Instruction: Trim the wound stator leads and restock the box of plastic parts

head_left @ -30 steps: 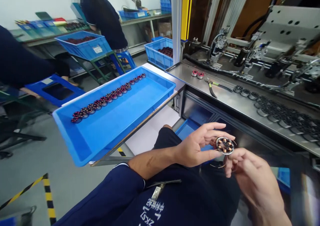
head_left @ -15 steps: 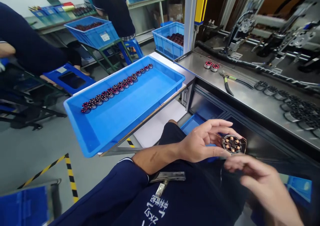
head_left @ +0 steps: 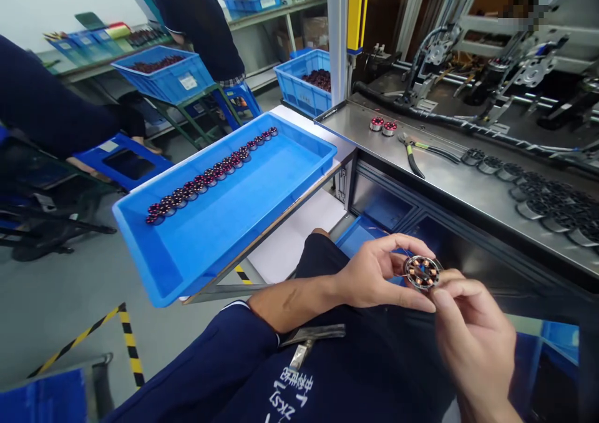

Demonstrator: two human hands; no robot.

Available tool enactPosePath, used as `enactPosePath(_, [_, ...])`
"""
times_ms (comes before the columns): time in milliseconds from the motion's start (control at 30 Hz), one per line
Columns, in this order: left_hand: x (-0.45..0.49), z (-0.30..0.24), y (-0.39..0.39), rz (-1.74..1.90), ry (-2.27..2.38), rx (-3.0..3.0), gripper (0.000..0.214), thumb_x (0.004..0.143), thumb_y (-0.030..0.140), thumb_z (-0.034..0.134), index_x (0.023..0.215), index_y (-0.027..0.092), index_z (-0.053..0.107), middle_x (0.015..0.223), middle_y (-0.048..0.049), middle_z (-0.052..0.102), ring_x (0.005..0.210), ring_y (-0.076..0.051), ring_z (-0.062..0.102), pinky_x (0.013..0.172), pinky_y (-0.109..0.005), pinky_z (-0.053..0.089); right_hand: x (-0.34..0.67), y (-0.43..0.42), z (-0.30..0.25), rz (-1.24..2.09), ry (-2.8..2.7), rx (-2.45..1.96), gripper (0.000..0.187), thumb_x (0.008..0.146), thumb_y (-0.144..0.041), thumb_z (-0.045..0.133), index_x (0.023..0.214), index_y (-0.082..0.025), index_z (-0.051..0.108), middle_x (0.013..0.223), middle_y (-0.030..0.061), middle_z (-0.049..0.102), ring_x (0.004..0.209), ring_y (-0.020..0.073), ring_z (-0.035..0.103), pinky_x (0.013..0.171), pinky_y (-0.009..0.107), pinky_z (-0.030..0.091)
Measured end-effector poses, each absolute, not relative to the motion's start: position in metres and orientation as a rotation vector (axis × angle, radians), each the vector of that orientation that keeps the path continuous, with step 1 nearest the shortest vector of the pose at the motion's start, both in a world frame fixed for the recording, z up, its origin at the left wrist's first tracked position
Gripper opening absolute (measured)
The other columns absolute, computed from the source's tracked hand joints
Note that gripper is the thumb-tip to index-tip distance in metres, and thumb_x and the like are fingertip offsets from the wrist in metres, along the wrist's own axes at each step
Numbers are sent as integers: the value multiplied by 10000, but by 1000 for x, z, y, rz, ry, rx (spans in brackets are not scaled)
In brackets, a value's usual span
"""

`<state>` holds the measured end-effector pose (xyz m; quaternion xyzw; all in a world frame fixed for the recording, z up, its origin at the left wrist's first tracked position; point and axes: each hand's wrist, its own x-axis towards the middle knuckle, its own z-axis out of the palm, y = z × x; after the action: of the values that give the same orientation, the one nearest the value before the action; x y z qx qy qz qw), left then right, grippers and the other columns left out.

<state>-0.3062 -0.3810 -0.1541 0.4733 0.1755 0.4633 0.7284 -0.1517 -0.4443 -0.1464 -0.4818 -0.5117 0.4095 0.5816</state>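
The wound ring (head_left: 423,281), its copper coils facing up, is held in the air above the person's lap, between the two hands. The left hand (head_left: 374,276) grips it from the left, fingers curled round its far side; the thumb, which lay along the near rim half a second ago, now stretches lower, towards the right thumb. The right hand (head_left: 472,323) has changed most: blurred and loosely spread before, it is now sharp, its thumb and forefinger closed on the ring's right edge. On the steel counter (head_left: 449,179), the pliers (head_left: 412,158), two red-wound parts (head_left: 389,129) and dark rings (head_left: 533,208) keep their places. In the blue tray (head_left: 262,189), the line of finished-looking parts (head_left: 218,172) also lies unchanged, though the whole view has shifted slightly.
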Motion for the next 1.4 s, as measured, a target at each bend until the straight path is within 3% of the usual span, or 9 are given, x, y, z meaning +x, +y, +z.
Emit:
enactPosePath(167, [-300, -157, -382, 1179, 438, 1188, 398, 710, 228, 867, 1041, 159, 657, 1045, -80, 681, 873, -139, 689, 813, -279, 588, -148, -449, -158, 1006, -1058, -1167, 169, 950, -291, 677, 821, -218, 596, 855, 26, 589, 789, 141, 554, 704, 241, 488])
enactPosePath(367, [-301, -151, -381, 1501, 441, 1770, 456, 706, 140, 828, 1129, 165, 658, 1055, -110, 734, 941, -199, 726, 800, -273, 615, -149, -445, -150, 1155, -1020, -998, 160, 857, -282, 775, 905, -244, 627, 977, 41, 588, 877, 167, 581, 773, 277, 527])
enactPosePath(600, [-302, -152, -381, 1484, 499, 1726, 406, 725, 161, 808, 1104, 155, 664, 1072, -123, 749, 949, -206, 745, 778, -273, 635, -166, -446, -158, 1182, -687, -1029, 167, 970, -364, 623, 874, -227, 622, 954, 38, 613, 889, 158, 594, 809, 278, 515])
enactPosePath(667, [-303, -151, -380, 1479, 518, 1764, 404, 724, 180, 809, 1100, 156, 666, 1066, -122, 753, 947, -207, 748, 796, -279, 638, -165, -446, -159, 1111, -763, -988, 110, 933, -340, 688, 963, -252, 629, 1048, 37, 621, 976, 168, 599, 881, 299, 510])
enactPosePath(733, [-303, -149, -380, 1494, 515, 1826, 408, 714, 179, 819, 1094, 151, 669, 1050, -126, 760, 942, -210, 751, 818, -284, 639, -162, -445, -155, 1001, -907, -956, 259, 851, -290, 788, 1057, -272, 633, 1118, 37, 613, 1027, 177, 595, 909, 310, 505])
enactPosePath(933, [-302, -149, -380, 1494, 451, 1812, 426, 703, 147, 823, 1106, 139, 685, 1062, -124, 765, 953, -208, 750, 843, -288, 636, -160, -436, -147, 920, -869, -1111, 160, 946, -300, 690, 828, -203, 642, 901, 33, 610, 865, 150, 590, 786, 280, 500])
enactPosePath(1133, [-303, -149, -379, 1404, 484, 1560, 415, 692, 150, 834, 1087, 131, 708, 1048, -119, 758, 920, -188, 737, 796, -262, 626, -157, -441, -162, 1024, -882, -911, 246, 829, -302, 814, 1027, -223, 690, 996, 40, 666, 906, 149, 636, 798, 258, 542])
enactPosePath(1267, [-305, -145, -379, 1407, 449, 1566, 423, 692, 119, 833, 1095, 124, 706, 1045, -126, 754, 942, -197, 734, 811, -275, 621, -152, -446, -161, 839, -1119, -1008, 57, 872, -147, 736, 868, -188, 696, 891, 46, 660, 829, 147, 632, 697, 254, 532])
enactPosePath(1400, [-307, -143, -379, 1417, 433, 1612, 430, 692, 112, 830, 1100, 107, 696, 1038, -143, 756, 950, -219, 738, 817, -307, 629, -148, -444, -154, 725, -1170, -1003, 71, 879, -120, 714, 843, -172, 683, 851, 46, 657, 803, 153, 627, 677, 265, 525])
